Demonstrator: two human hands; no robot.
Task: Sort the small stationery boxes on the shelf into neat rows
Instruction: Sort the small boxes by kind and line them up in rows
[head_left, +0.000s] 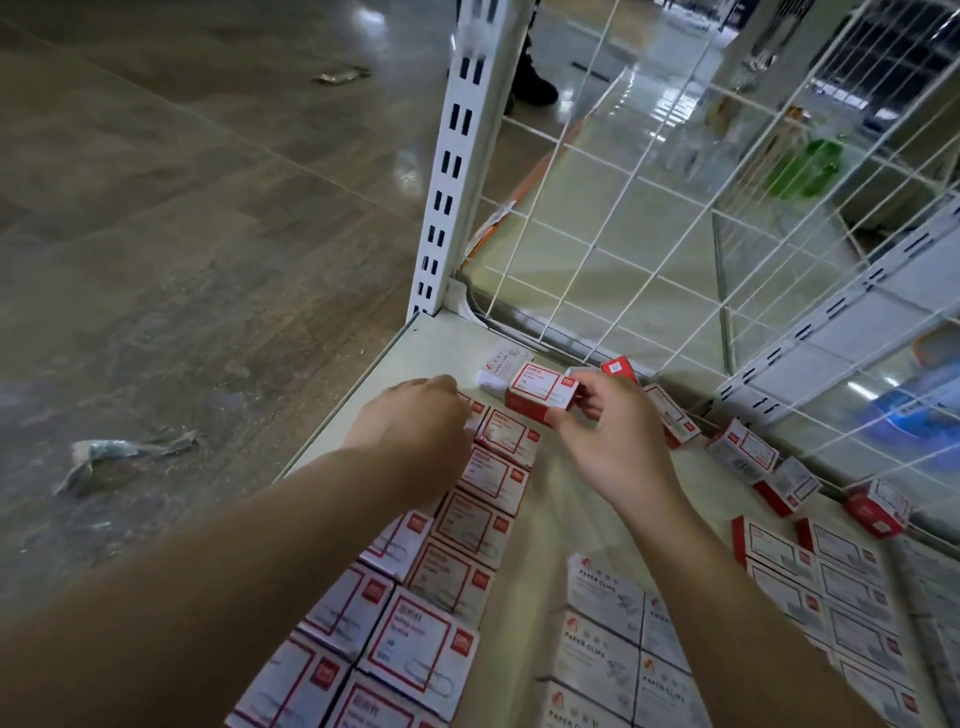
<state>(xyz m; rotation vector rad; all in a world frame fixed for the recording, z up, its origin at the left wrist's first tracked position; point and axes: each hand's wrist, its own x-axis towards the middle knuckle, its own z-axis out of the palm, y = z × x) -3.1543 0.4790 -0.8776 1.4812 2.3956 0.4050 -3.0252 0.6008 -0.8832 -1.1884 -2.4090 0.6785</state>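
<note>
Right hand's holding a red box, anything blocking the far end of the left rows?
Partly. The right hand holds the red box above the row ends; the left hand covers one, and a white box lies just beyond.

One small red-and-white box (540, 392) is lifted above the shelf (363, 384), at 12 o'clock from two neat rows of the same boxes (457, 551). Loose boxes (743, 449) lie tilted at 3 o'clock, along the wire back.

Right hand (608, 441) pinches red box (540, 395); left hand (415, 426) on row (467, 525).
</note>
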